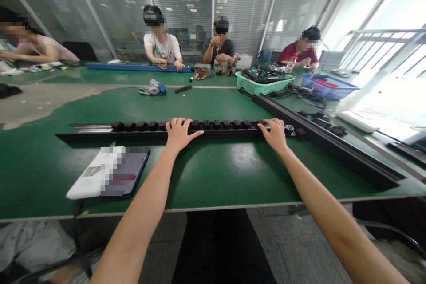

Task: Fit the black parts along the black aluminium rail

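Note:
A long black rail (226, 134) lies crosswise on the table before me. A row of black round parts (217, 124) with brownish tops sits along it, and its left stretch shows a bare silvery channel (91, 128). My left hand (179, 133) is closed over the rail near its middle, fingers on top of the row and thumb stretched out to the right. Toward the right end, my right hand (273, 134) grips the same rail, its thumb pointing left. The fingertips of both hands are partly hidden behind the row.
Another black rail (333, 142) runs diagonally at right, near the first rail's end. A white device (89, 177) and a dark phone (124, 177) lie at left front. Farther back are a glove (153, 88), a green basket (262, 83) and a blue basket (329, 88). Several people sit opposite.

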Demonstrator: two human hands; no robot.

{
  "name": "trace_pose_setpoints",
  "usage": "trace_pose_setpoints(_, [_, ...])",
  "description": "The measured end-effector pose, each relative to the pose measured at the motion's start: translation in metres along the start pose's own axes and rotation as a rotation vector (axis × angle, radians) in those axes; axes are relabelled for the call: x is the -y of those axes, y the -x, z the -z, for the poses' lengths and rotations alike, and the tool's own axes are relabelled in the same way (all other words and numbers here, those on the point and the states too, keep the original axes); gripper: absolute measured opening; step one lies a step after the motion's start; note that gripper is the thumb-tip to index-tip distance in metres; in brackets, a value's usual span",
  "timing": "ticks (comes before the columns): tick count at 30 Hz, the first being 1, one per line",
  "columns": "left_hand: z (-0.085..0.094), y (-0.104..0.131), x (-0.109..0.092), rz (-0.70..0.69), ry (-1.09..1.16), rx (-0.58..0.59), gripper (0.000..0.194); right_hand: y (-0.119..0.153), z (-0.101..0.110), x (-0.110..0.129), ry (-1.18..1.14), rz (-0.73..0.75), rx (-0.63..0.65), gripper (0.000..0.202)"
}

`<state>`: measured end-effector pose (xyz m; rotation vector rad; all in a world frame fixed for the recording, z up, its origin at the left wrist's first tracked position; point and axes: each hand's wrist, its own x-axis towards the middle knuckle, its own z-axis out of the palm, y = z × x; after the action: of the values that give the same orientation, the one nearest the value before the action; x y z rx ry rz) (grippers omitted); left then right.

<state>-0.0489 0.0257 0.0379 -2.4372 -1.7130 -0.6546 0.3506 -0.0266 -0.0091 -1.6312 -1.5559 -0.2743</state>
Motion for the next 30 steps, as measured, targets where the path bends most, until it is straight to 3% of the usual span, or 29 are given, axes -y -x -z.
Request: trace_pose_setpoints(30, [0.0013, 0.0007, -0.0003, 0.002, -0.035, 0.009, 0.068, -0.0007, 0.0046, -0.0005, 0.009, -0.036, 0.002, 0.036])
